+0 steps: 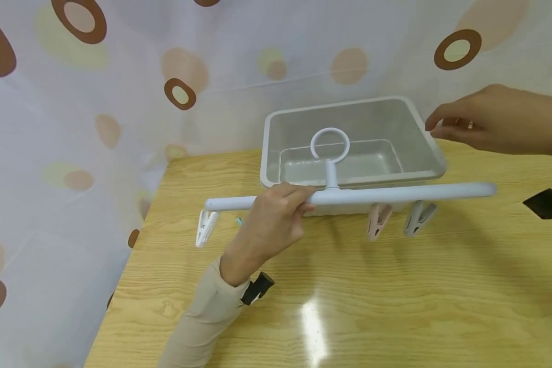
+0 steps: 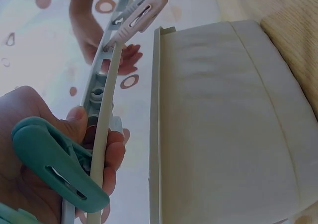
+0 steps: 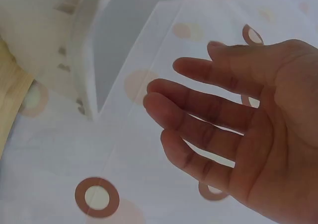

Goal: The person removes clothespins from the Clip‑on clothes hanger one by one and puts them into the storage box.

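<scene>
My left hand grips the bar of a light blue clip hanger, left of its ring-shaped hook. A white clip dangles at the left end, with a pink clip and a grey clip right of the middle. In the left wrist view a teal clip hangs close to the palm. Fingers loosely bent and holding nothing, my right hand hovers by the right rim of a grey bin. The right wrist view shows its palm and parted fingers.
The bin stands on a wooden table behind the hanger. A white cloth with brown and peach spots hangs behind and to the left of the table. At the right edge of the head view is a black object.
</scene>
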Action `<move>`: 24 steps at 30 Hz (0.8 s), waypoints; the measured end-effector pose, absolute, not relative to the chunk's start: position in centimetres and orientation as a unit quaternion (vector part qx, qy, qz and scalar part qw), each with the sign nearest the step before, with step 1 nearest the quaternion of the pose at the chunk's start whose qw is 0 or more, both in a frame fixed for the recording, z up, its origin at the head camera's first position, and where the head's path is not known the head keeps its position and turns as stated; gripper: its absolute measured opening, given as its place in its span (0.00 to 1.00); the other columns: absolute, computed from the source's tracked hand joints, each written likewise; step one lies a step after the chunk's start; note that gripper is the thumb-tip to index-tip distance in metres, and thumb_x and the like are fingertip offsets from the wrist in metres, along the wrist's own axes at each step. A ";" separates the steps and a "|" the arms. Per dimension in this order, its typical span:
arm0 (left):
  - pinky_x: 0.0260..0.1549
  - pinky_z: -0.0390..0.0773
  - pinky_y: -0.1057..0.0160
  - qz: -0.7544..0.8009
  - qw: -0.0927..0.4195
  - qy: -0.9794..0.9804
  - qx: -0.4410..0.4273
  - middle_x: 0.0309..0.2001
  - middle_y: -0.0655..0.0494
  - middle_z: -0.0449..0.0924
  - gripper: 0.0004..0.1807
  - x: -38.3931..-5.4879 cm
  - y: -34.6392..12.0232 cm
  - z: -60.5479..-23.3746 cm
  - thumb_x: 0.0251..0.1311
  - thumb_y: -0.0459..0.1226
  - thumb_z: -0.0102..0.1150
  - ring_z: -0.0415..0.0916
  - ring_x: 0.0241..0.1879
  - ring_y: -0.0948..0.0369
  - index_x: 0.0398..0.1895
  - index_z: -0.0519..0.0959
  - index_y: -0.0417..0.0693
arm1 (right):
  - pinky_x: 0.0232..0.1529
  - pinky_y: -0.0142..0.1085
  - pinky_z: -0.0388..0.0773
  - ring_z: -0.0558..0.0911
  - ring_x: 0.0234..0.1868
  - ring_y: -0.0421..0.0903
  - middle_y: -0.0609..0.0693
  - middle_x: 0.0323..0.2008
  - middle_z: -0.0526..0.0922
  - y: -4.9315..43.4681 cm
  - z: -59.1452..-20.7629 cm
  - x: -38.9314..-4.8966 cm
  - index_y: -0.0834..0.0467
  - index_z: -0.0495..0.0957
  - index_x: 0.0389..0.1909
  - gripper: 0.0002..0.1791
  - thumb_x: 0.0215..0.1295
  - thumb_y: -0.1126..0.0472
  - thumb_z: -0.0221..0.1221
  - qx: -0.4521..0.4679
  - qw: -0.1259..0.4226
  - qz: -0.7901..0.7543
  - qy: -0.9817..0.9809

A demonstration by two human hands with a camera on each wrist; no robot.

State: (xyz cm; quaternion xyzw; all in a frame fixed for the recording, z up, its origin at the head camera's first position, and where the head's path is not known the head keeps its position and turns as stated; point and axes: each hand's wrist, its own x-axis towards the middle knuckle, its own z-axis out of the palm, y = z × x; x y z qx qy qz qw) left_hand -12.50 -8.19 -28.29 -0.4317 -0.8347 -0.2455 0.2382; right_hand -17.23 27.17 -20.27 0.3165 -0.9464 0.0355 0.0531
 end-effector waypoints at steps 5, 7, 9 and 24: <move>0.37 0.81 0.62 -0.246 0.243 -0.836 -0.426 0.36 0.49 0.85 0.08 -12.3 -8.6 -28.1 0.58 0.27 0.61 0.82 0.35 0.54 0.40 0.83 0.37 | 0.19 0.30 0.69 0.73 0.18 0.37 0.47 0.24 0.82 28.8 -21.5 -15.3 0.62 0.82 0.40 0.08 0.69 0.64 0.56 0.269 0.142 0.036 -0.952; 0.36 0.81 0.62 -0.245 0.247 -0.836 -0.423 0.36 0.49 0.85 0.07 -12.2 -8.7 -28.0 0.58 0.28 0.62 0.81 0.35 0.54 0.40 0.83 0.37 | 0.18 0.25 0.68 0.73 0.17 0.35 0.51 0.22 0.82 29.3 -22.0 -14.4 0.65 0.82 0.39 0.10 0.71 0.64 0.54 0.235 0.166 0.061 -0.956; 0.36 0.81 0.62 -0.245 0.251 -0.837 -0.420 0.36 0.49 0.85 0.07 -12.0 -8.8 -27.8 0.58 0.28 0.62 0.81 0.35 0.54 0.40 0.83 0.36 | 0.21 0.19 0.66 0.73 0.19 0.28 0.41 0.23 0.81 29.8 -23.0 -13.2 0.68 0.81 0.40 0.12 0.72 0.65 0.51 0.188 0.185 0.121 -0.957; 0.40 0.80 0.65 -0.249 0.260 -0.831 -0.424 0.37 0.49 0.85 0.08 -12.3 -8.0 -27.0 0.60 0.29 0.61 0.82 0.37 0.55 0.41 0.82 0.35 | 0.22 0.20 0.70 0.77 0.23 0.28 0.30 0.27 0.80 29.1 -30.6 -7.2 0.50 0.82 0.41 0.18 0.71 0.73 0.48 0.126 0.152 0.421 -0.885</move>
